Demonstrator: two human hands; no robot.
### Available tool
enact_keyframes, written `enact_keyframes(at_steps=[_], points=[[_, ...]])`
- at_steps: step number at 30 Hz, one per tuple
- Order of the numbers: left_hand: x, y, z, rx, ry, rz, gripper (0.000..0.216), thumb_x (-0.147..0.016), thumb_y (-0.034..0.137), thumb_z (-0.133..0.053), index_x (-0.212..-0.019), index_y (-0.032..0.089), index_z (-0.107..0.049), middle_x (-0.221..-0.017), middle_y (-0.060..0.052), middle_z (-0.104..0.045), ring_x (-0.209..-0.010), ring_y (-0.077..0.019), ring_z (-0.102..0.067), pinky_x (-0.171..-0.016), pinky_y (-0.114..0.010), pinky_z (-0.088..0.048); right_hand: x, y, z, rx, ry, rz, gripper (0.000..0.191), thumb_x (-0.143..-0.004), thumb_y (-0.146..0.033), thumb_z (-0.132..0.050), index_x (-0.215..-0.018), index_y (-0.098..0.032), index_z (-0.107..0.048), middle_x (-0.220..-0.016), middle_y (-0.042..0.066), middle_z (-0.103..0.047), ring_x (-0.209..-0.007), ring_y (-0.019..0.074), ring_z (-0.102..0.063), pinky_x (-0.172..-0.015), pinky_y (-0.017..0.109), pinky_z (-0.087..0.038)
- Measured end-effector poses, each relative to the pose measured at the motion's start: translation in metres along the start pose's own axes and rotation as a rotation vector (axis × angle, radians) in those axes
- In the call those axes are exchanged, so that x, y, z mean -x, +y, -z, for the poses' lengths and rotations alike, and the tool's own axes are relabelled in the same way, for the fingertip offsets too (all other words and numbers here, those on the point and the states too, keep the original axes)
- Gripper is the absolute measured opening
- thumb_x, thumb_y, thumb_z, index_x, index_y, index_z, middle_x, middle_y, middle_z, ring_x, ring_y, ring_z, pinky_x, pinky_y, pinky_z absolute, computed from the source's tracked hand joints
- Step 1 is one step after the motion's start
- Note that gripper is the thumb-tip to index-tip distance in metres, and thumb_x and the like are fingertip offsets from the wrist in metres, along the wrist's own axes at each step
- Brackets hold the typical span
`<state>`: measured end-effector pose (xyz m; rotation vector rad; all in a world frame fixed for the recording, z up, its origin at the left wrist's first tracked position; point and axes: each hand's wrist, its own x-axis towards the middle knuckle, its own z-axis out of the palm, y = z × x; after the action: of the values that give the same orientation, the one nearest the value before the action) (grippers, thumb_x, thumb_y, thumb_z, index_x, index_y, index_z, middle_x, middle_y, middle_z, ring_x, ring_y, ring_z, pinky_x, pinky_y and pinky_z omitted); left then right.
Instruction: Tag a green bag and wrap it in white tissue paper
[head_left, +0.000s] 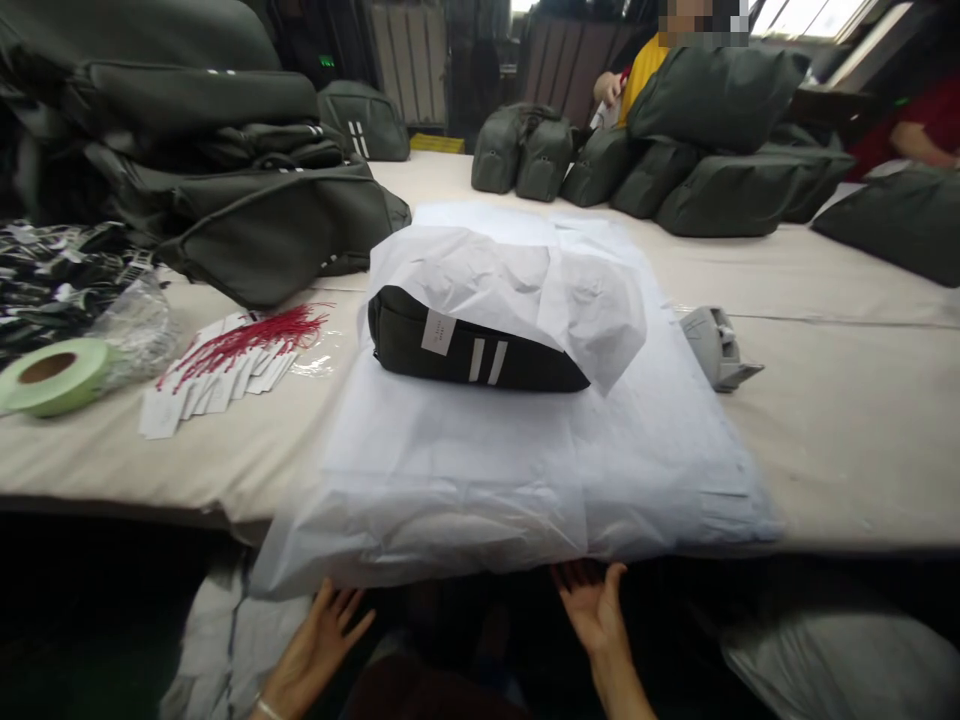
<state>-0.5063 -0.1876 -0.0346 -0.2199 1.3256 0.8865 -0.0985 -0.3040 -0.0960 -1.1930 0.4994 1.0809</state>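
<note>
Dark green bag [420, 355] is lying lengthwise across white tissue paper [450, 435], long side facing the near edge. Two slanting white stripes [496, 363] are marking that side; a printed white tag [438, 332] is showing to their left. Crumpled tissue sheet [487, 265] is draping over the bag's top, spreading past its right end, leaving the near side bare. Lower paper is overhanging the near table edge, slightly rumpled.
</note>
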Motion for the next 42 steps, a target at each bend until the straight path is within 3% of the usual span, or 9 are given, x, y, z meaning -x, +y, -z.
enact_keyframes(at_steps=[6,12,14,20,23,27,31,38,42], points=[[0.021,-0.024,-0.036,0.087,0.007,-0.168,0.018,-0.084,0.005,-0.053,-0.082,0.020,-0.062,-0.080,0.002,-0.069,-0.073,-0.0148,-0.068,-0.077,-0.035,-0.059,0.014,0.002,0.027,-0.006,-0.131,-0.094,0.044,-0.061,-0.049,-0.083,-0.092,-0.027,-0.061,-0.083,-0.007,-0.063,-0.093,0.0145,-0.065,-0.099,0.041,-0.048],[0.047,-0.044,-0.048,0.142,-0.114,-0.136,0.016,-0.088,0.011,-0.051,-0.081,0.020,-0.062,-0.087,-0.002,-0.072,-0.086,-0.0226,-0.071,-0.080,-0.046,-0.059,0.005,-0.007,0.011,0.006,-0.209,-0.096,0.052,-0.065,-0.069,-0.070,-0.091,-0.027,-0.057,-0.097,-0.003,-0.063,-0.097,0.0190,-0.064,-0.094,0.049,-0.050],[0.053,-0.051,-0.060,0.041,-0.101,-0.150,0.013,-0.085,0.008,-0.055,-0.083,0.019,-0.062,-0.084,-0.003,-0.073,-0.084,-0.0225,-0.071,-0.077,-0.040,-0.060,0.002,-0.006,0.002,-0.010,-0.234,-0.088,0.055,-0.062,-0.073,-0.069,-0.089,-0.027,-0.056,-0.094,-0.004,-0.063,-0.095,0.0185,-0.064,-0.094,0.049,-0.050],[0.068,-0.057,-0.071,-0.070,-0.029,-0.261,0.013,-0.084,0.004,-0.058,-0.084,0.016,-0.062,-0.074,-0.001,-0.073,-0.063,-0.0164,-0.070,-0.057,-0.025,-0.059,0.030,0.000,0.009,0.010,-0.297,-0.095,0.042,-0.062,-0.051,-0.082,-0.087,-0.026,-0.060,-0.087,-0.005,-0.065,-0.090,0.0165,-0.065,-0.095,0.043,-0.051],[0.081,-0.051,-0.069,-0.110,-0.042,-0.280,0.010,-0.083,0.007,-0.061,-0.084,0.016,-0.062,-0.074,-0.001,-0.073,-0.062,-0.0174,-0.070,-0.058,-0.027,-0.060,0.053,-0.007,0.015,0.030,-0.325,-0.100,0.034,-0.065,-0.043,-0.082,-0.087,-0.025,-0.061,-0.090,-0.004,-0.067,-0.091,0.0161,-0.066,-0.094,0.041,-0.052],[0.103,-0.039,-0.078,-0.262,-0.068,-0.325,0.005,-0.082,0.013,-0.065,-0.080,0.014,-0.062,-0.068,-0.004,-0.071,-0.056,-0.0177,-0.068,-0.056,-0.027,-0.059,0.077,-0.022,-0.002,0.008,-0.421,-0.165,0.037,-0.071,-0.051,-0.075,-0.094,-0.025,-0.061,-0.099,-0.002,-0.068,-0.100,0.0180,-0.064,-0.096,0.042,-0.052],[0.124,-0.023,-0.091,-0.391,-0.094,-0.405,0.009,-0.082,0.017,-0.066,-0.075,0.013,-0.062,-0.062,-0.004,-0.068,-0.053,-0.0176,-0.067,-0.054,-0.025,-0.056,0.094,-0.035,-0.034,-0.030,-0.318,-0.218,0.040,-0.063,-0.035,-0.084,-0.093,-0.025,-0.060,-0.085,-0.006,-0.069,-0.079,0.0131,-0.067,-0.074,0.028,-0.058],[0.153,0.020,-0.117,-0.618,-0.178,-0.459,0.020,-0.074,0.032,-0.074,-0.076,0.013,-0.066,-0.066,-0.005,-0.070,-0.061,-0.0231,-0.069,-0.060,-0.028,-0.056,0.134,-0.069,-0.059,-0.030,-0.126,-0.015,0.048,-0.053,-0.025,-0.089,-0.091,-0.026,-0.060,-0.079,-0.010,-0.067,-0.062,0.0108,-0.064,-0.054,0.024,-0.055],[0.161,0.054,-0.143,-0.802,-0.243,-0.502,0.037,-0.072,0.050,-0.073,-0.078,0.014,-0.071,-0.062,-0.006,-0.069,-0.064,-0.0253,-0.070,-0.061,-0.028,-0.055,0.138,-0.089,-0.065,0.240,-0.095,0.250,0.052,-0.047,-0.036,-0.089,-0.090,-0.026,-0.061,-0.082,-0.005,-0.069,-0.067,0.0187,-0.068,-0.056,0.031,-0.060]])
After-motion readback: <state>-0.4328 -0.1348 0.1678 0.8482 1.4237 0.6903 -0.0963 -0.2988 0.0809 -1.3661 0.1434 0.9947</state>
